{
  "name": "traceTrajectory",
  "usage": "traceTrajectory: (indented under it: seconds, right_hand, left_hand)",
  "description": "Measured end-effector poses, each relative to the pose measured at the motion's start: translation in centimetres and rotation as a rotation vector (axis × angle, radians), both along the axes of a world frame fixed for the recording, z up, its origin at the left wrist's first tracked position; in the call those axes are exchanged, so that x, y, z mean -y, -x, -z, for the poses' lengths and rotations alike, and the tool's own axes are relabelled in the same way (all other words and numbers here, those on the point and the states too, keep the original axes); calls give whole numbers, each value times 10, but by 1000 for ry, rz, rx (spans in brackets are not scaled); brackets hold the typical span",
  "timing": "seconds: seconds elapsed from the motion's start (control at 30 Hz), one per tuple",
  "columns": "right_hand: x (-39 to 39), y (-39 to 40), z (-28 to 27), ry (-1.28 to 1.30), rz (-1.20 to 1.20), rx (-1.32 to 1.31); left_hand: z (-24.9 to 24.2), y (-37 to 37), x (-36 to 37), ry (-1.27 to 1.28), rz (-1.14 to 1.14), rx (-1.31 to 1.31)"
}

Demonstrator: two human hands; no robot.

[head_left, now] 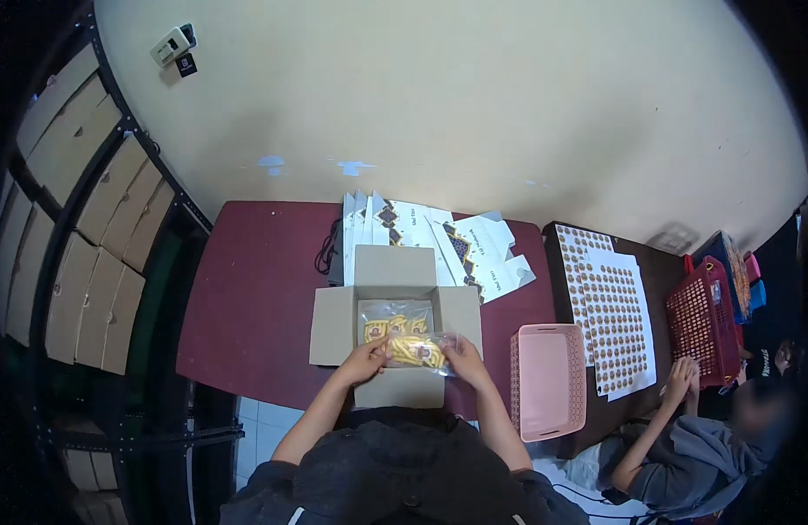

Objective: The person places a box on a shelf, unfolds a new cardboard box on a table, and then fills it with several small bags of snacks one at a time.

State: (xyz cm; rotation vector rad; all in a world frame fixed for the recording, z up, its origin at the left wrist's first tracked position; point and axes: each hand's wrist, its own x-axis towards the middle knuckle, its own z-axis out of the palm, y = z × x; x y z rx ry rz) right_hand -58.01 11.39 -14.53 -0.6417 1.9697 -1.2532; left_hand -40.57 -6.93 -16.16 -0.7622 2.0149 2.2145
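Note:
Both my hands hold a clear plastic pouch of yellow stick-shaped pieces (417,352) over the near side of an open cardboard box (332,325). My left hand (366,360) grips the pouch's left edge, fingers closed. On its right end, my right hand (463,359) is closed too. Inside the box lie more clear pouches (393,325) with yellow contents and small labels, partly covered by the held one. The box's flaps are folded outward.
Printed white cartons (421,229) lie flat behind the box on the maroon table (255,297). A pink basket (551,385) stands to the right, near sheets of round stickers (615,319). A co-worker (701,446) sits at the right beside a red basket (703,311). Shelves with cardboard boxes (80,280) line the left.

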Motion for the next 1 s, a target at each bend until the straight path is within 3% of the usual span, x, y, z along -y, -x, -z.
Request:
traceTrajectory:
  seconds: [0.07, 0.13, 0.2, 0.27, 0.33, 0.37, 0.43, 0.53, 0.6, 0.67, 0.73, 0.8, 0.87, 0.93, 1.0]
  right_hand:
    - [0, -2, -5, 119, 0, 91]
    - [0, 4, 16, 297, 66, 152]
    - [1, 6, 2, 205, 50, 66]
    - [5, 5, -10, 183, 142, 173]
    - [11, 4, -4, 308, 207, 305]
    - [15, 4, -6, 374, 208, 321]
    - [24, 2, -9, 438, 214, 338]
    - [39, -7, -22, 239, 20, 170]
    - [50, -6, -4, 296, 1, 154]
    - [57, -1, 3, 228, -123, -270]
    - [63, 2, 9, 222, -121, -341]
    - [67, 4, 9, 134, -189, -401]
    - [68, 5, 18, 90, -174, -315]
    - [73, 9, 46, 56, -216, -304]
    - [79, 3, 51, 28, -200, -311]
  left_hand:
    - [1, 3, 1, 231, -7, -146]
    - [2, 2, 3, 250, -18, -107]
    - [10, 5, 6, 347, -19, -161]
    - [13, 8, 3, 288, -80, -242]
    - [13, 12, 3, 159, -284, -218]
    - [11, 14, 5, 158, -282, -218]
    - [7, 20, 9, 219, -521, -290]
    - [3, 30, 12, 262, -647, -318]
    - [7, 34, 12, 244, -642, -298]
    - [19, 38, 14, 237, -704, -282]
    - [37, 36, 17, 284, -626, -225]
    - [25, 39, 8, 298, -654, -275]
    - [31, 37, 2, 197, -567, -190]
    - [64, 39, 0, 649, -456, -178]
    - [49, 35, -1, 605, -397, -116]
